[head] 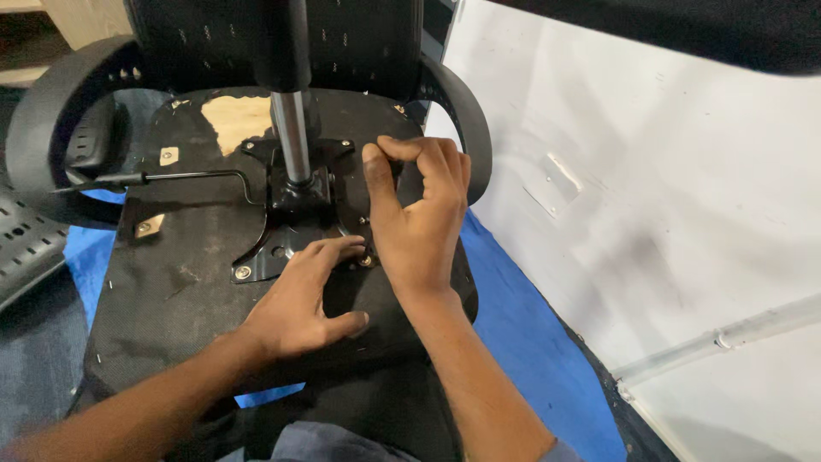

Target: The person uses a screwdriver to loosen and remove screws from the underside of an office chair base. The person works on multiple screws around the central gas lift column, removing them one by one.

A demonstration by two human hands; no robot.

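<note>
Nearest the camera, left hand (299, 299) lies flat on the upturned chair seat underside (162, 282), fingers loosely spread, fingertips touching the near corner of the black metal mounting plate (295, 205) by a small bolt (366, 260). Just beyond, right hand (416, 214) is curled over that corner, fingers pressed together; whether they pinch anything, cannot tell. Farther off, chrome gas column (292, 137) rises from the plate, lever rod (184, 176) running left, armrests (466, 120) either side, blue mat (513, 316) beneath.
</note>
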